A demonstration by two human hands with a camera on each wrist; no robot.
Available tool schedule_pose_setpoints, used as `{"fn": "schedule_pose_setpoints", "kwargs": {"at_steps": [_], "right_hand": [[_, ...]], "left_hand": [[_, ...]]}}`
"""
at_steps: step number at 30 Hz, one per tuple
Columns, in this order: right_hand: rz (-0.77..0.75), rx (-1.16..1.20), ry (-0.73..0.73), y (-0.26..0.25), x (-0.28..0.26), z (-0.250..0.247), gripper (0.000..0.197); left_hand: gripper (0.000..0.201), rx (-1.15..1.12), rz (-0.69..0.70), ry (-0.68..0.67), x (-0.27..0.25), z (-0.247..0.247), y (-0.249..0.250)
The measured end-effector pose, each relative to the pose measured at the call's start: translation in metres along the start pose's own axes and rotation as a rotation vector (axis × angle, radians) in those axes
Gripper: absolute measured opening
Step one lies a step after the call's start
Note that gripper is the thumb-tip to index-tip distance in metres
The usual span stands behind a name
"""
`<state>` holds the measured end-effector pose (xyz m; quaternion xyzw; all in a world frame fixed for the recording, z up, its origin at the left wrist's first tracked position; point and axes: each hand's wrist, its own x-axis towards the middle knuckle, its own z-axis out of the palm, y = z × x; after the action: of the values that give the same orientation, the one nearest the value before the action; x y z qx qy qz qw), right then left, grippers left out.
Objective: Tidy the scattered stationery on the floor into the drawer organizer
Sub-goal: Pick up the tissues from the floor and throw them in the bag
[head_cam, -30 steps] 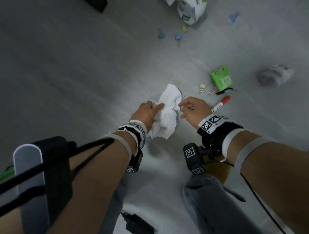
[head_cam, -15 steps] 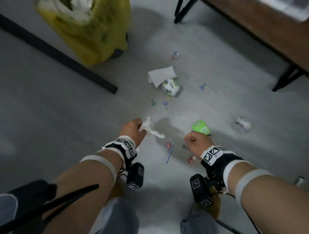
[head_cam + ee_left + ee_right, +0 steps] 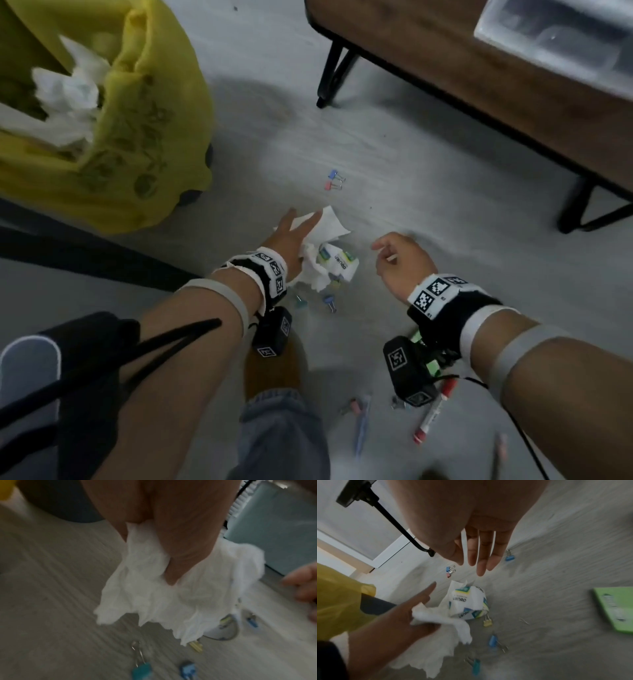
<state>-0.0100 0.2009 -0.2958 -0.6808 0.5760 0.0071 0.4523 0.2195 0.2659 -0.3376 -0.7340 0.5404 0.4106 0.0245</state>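
Left hand: the left hand (image 3: 287, 240) holds a crumpled white tissue (image 3: 164, 599) pinched against the palm, its first two fingers stretched out over a flat paper sheet (image 3: 330, 224) on the floor (image 3: 428, 212).
Right hand: the right hand (image 3: 400, 263) hovers over the floor with a slack grip, fingers straight and a little apart, holding nothing.
Stationery: a crumpled white printed wrapper (image 3: 468, 605) lies just beside the left hand; yellow (image 3: 488, 622), blue (image 3: 494, 641) and teal (image 3: 476, 666) binder clips lie near it, and a blue and pink pair (image 3: 334, 181) further off.
Nearer the person: a red-capped marker (image 3: 433, 414) and a green box (image 3: 614, 609) lie on the floor.
Organizer: the clear drawer organizer (image 3: 561, 41) sits on the wooden worktop (image 3: 462, 68), well apart from the clips.
Around: a yellow bin bag (image 3: 137, 137) with white tissues stands to the left.
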Motion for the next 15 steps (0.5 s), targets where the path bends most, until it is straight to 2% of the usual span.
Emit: {"fn": "schedule_pose_setpoints", "kwargs": {"at_steps": [3,6,9,11,13,15], "right_hand": [[-0.002,0.041,0.023,-0.003,0.027,0.008,0.025],[-0.017,0.046,0.041,-0.004,0.046,0.005,0.024],[-0.023,0.072,0.056,-0.011,0.057,-0.004,0.022],[-0.054,0.119,0.068,-0.025,0.063,-0.008,0.022],[-0.133,0.185,0.023,-0.054,0.064,-0.009,0.021],[-0.247,0.258,-0.062,-0.089,0.061,-0.008,0.026]], "left_hand": [[0.067,0.103,0.024,-0.011,0.019,0.006,-0.014],[0.039,0.203,0.009,0.056,0.026,-0.001,-0.009],[0.027,0.19,-0.05,0.057,0.023,-0.017,-0.001],[0.019,0.072,-0.084,0.07,0.018,-0.036,-0.001],[0.01,-0.192,-0.093,0.224,0.01,-0.058,-0.003],[0.004,-0.453,-0.018,0.387,0.001,-0.087,0.006]]}}
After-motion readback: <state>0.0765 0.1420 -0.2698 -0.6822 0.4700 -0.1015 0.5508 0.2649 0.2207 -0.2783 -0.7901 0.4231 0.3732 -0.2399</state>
